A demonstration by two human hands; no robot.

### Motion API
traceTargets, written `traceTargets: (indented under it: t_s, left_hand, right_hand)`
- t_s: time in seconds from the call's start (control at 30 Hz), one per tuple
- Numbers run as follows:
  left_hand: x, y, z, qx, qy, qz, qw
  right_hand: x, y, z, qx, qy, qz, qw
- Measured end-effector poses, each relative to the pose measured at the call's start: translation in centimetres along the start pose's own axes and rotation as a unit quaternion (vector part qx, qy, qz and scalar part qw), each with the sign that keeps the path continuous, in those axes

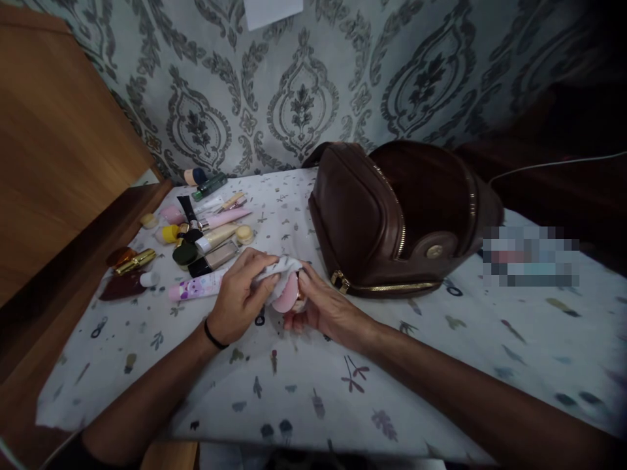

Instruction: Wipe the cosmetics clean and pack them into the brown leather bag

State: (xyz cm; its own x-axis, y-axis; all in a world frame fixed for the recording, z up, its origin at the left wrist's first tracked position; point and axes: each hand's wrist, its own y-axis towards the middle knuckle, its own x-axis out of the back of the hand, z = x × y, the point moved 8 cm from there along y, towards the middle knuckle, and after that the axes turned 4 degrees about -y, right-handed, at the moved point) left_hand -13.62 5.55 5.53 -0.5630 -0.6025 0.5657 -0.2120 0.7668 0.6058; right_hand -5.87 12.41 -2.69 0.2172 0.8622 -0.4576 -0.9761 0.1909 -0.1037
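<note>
Head view: the left grip is closed on a white cloth, pinching it between thumb and fingers. The right grip is narrow, holding a pink round item with a shiny gold-toned part. The item sits between the two grips, its pink face partly covered by the cloth, which touches it along the upper left side. Both grips are above the middle of the desk, forward of the bag.

Containers: a brown bag lies toward the back edge of the desk, right of centre. Its gold zipper is undone and the mouth gapes; the interior is too dark to tell any contents. The right grip is near the bag's front left corner.

Cosmetics are grouped toward the back left corner. A pink tube with purple print lies nearest the left grip, partly hidden behind it. Behind it lies a beige bottle with a black cap, just beside a dark-lidded jar. A small yellow jar is to the right of these. Near the left edge are a dark red bottle with a white cap, lying on its side, and a gold tube. A green bottle lies near the back edge.
</note>
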Motion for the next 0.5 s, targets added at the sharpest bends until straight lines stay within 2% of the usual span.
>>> traceTargets:
  t_s: [0.33,0.5]
  left_hand:
    - [-0.6,-0.2,-1.9,-0.052,-0.071,0.062,0.994]
    - [-0.7,-0.2,-2.4,-0.071,-0.103,0.086,0.988]
  right_hand:
    - [0.1,0.0,-0.2,0.002,-0.049,-0.013,0.999]
    - [0.0,-0.1,0.0,-0.001,-0.011,-0.014,1.000]
